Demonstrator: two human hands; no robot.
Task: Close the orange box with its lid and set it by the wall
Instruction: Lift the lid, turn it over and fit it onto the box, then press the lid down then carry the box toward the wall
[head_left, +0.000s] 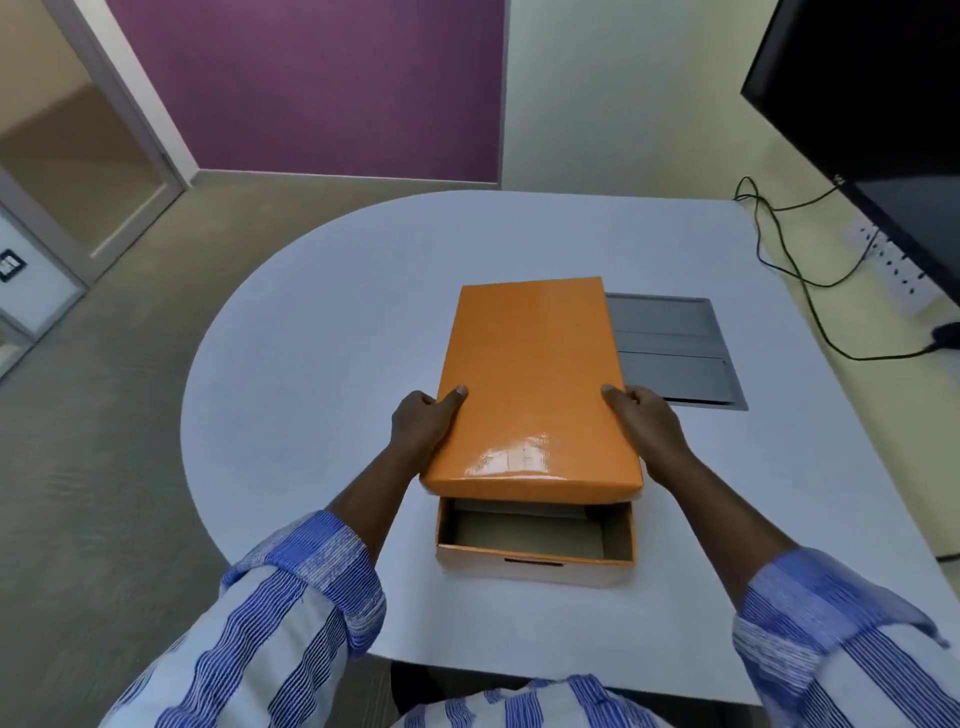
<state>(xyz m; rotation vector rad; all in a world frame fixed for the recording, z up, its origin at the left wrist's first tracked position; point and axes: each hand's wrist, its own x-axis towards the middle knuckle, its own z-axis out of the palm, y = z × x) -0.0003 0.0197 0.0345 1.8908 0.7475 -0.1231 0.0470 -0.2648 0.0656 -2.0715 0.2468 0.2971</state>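
Lid (530, 374): orange, glossy, centre of the frame, held above the box and covering its far part
Box (535, 551): orange, on the counter (322, 364) just below the lid, near end uncovered, inside visible
Left hand (423, 423): gripping the lid's left edge, thumb on top
Right hand (647, 421): gripping the lid's right edge, thumb on top
Grey panel (675, 348): set in the counter, right of the lid
Screen (883, 119): black, upper right of the frame, by the pale wall
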